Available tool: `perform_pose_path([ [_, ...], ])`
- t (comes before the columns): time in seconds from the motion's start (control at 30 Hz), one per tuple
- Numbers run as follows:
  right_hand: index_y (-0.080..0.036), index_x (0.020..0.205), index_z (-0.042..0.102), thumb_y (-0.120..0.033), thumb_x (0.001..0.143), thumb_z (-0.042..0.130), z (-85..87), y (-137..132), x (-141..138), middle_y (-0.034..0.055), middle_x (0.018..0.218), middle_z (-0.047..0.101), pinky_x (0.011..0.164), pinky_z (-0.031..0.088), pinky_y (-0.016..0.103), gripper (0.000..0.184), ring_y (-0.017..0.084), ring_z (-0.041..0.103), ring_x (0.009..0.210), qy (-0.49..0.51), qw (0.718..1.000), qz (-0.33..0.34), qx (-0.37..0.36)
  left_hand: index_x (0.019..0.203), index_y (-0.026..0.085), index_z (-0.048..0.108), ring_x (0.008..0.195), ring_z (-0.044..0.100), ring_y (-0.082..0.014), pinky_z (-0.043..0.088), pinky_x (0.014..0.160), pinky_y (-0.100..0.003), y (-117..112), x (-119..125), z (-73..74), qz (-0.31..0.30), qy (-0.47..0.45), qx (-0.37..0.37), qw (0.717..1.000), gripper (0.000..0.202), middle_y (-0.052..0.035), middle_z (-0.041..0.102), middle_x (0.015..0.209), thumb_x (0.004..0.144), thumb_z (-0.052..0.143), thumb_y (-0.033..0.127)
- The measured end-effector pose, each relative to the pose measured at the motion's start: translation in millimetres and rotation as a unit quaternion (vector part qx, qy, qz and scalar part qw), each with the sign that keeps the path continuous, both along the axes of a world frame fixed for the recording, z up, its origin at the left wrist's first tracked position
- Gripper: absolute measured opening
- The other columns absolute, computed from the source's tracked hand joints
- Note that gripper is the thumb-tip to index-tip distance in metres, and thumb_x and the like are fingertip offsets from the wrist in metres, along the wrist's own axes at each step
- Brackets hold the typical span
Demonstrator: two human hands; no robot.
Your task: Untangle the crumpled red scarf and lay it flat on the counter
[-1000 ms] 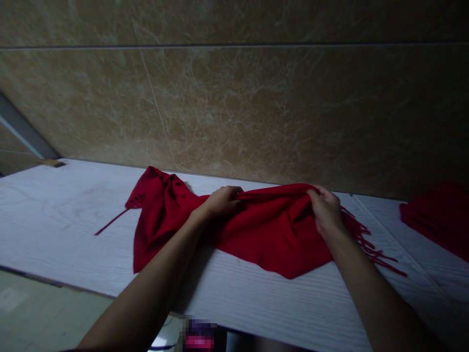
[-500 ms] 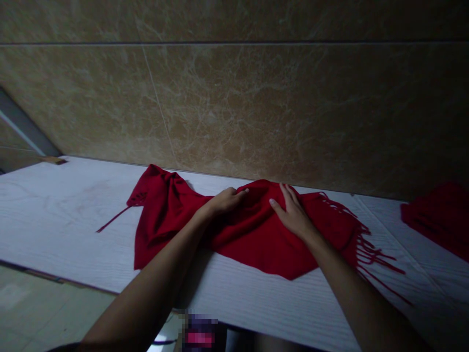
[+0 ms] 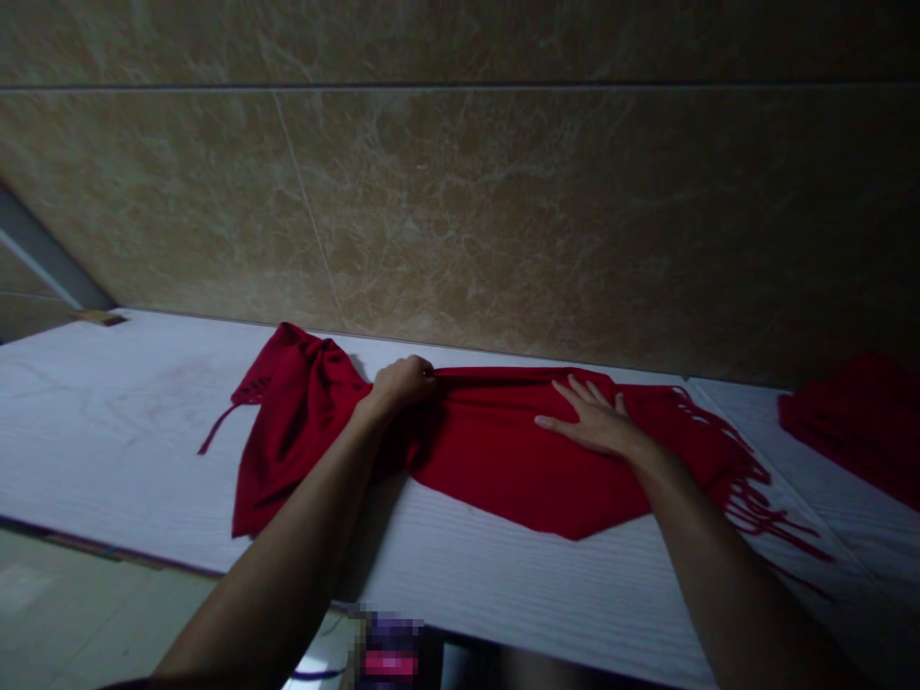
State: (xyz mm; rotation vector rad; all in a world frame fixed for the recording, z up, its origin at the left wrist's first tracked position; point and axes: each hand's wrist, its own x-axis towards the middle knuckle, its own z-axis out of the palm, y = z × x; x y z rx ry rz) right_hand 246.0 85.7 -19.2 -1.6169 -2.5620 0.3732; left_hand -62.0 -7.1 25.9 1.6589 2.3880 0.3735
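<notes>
My left hand point(image 3: 406, 379): closed, gripping a bunch of the red scarf point(image 3: 503, 470). My right hand point(image 3: 589, 422): open, spread, resting on the same red scarf, which lies, fringed, along the white wood-grain tabletop point(image 3: 136, 422). Second red cloth point(image 3: 862, 422): far right. Marbled tile wall point(image 3: 460, 211): behind.

Dim, darkest toward right, slightly soft

Two grips point(image 3: 406, 380) point(image 3: 593, 422), two red cloths point(image 3: 495, 455) point(image 3: 859, 431), one grey bar point(image 3: 54, 254) and one brown block point(image 3: 99, 317) show.
</notes>
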Motion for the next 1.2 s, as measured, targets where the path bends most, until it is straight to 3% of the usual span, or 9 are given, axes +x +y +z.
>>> perform_pose_path([
  [0.1,-0.026,0.157,0.040,-0.084,0.078,0.053,3.8,7.1,14.3,0.0136,0.169,0.023,0.116,0.003,0.078,0.099,0.045,0.015,0.154,0.005,0.998,-0.057,-0.019,0.072,0.018,0.072,0.062,0.059,-0.0164,0.039,0.055,-0.023,-0.1,4.8,-1.9,-0.076,-0.103,-0.023,0.992,0.024,-0.0032,0.067,0.066,0.080,0.063,0.039],
  [0.23,-0.023,0.146,0.055,-0.080,0.081,0.051,-2.8,21.8,29.2,0.0176,0.166,0.029,0.110,0.008,0.086,0.086,0.050,0.022,0.151,0.036,0.988,-0.148,0.001,0.063,0.017,0.065,0.049,0.041,-0.0114,0.028,0.046,-0.025,-1.2,24.0,-7.1,-0.171,-0.307,-0.058,0.934,0.045,0.0007,0.056,0.054,0.075,0.070,0.060],
  [0.43,-0.025,0.114,0.071,-0.058,0.080,0.063,-9.7,28.9,37.4,0.0200,0.143,0.059,0.101,0.021,0.089,0.049,0.052,0.046,0.135,0.094,0.978,-0.133,0.129,0.072,0.016,0.068,0.051,0.042,-0.0110,0.031,0.048,-0.025,3.4,44.9,-14.8,-0.158,-0.443,-0.048,0.881,0.040,0.0016,0.059,0.057,0.078,0.070,0.055],
  [0.6,-0.022,0.098,0.072,-0.038,0.089,0.050,12.4,2.9,7.2,0.0144,0.105,0.073,0.093,0.052,0.054,0.028,0.033,0.068,0.099,0.230,0.952,-0.044,0.198,0.070,0.015,0.064,0.049,0.044,-0.0111,0.033,0.049,-0.026,9.3,43.1,-19.6,-0.066,-0.490,-0.024,0.869,0.043,0.0005,0.058,0.055,0.081,0.069,0.056],
  [0.7,-0.023,0.092,0.072,-0.038,0.095,0.046,16.6,-16.0,-20.2,0.0091,0.091,0.074,0.084,0.056,0.041,0.030,0.024,0.068,0.085,0.302,0.934,0.075,0.175,0.070,0.015,0.064,0.049,0.046,-0.0119,0.037,0.050,-0.027,11.7,41.4,-19.6,-0.022,-0.495,-0.016,0.868,0.047,0.0003,0.058,0.053,0.080,0.070,0.060],
  [0.8,-0.025,0.117,0.071,-0.045,0.095,0.052,10.5,-29.4,-38.3,0.0107,0.120,0.071,0.101,0.050,0.046,0.036,0.027,0.066,0.112,0.252,0.944,0.183,0.106,0.073,0.015,0.066,0.052,0.052,-0.0139,0.042,0.053,-0.027,14.8,38.9,-21.2,-0.004,-0.514,-0.005,0.858,0.047,-0.0008,0.063,0.057,0.081,0.069,0.062],
  [0.93,-0.030,0.161,0.029,-0.067,0.076,0.070,3.9,-34.8,-42.7,0.0122,0.167,0.031,0.121,0.017,0.067,0.101,0.036,0.027,0.153,0.112,0.978,0.171,0.031,0.071,0.015,0.066,0.054,0.055,-0.0144,0.043,0.054,-0.026,21.1,32.6,-29.0,-0.001,-0.519,0.042,0.854,0.048,-0.0028,0.065,0.060,0.085,0.064,0.061],
  [1.03,-0.026,0.164,0.015,-0.074,0.071,0.070,7.4,-32.0,-36.5,0.0128,0.171,0.015,0.124,0.004,0.065,0.119,0.034,0.010,0.158,0.051,0.986,0.159,-0.016,0.064,0.016,0.060,0.045,0.044,-0.0100,0.034,0.047,-0.025,23.1,27.4,-33.0,-0.002,-0.506,0.069,0.860,0.048,0.0012,0.054,0.051,0.087,0.063,0.058],
  [1.2,-0.022,0.164,0.020,-0.070,0.066,0.076,20.4,-22.5,-8.3,0.0128,0.171,0.011,0.126,0.000,0.056,0.122,0.032,0.004,0.158,0.007,0.978,0.181,-0.100,0.073,0.016,0.061,0.045,0.043,-0.0081,0.031,0.046,-0.021,22.9,19.2,-32.9,-0.010,-0.477,0.110,0.872,0.031,0.0045,0.055,0.054,0.077,0.077,0.043],
])
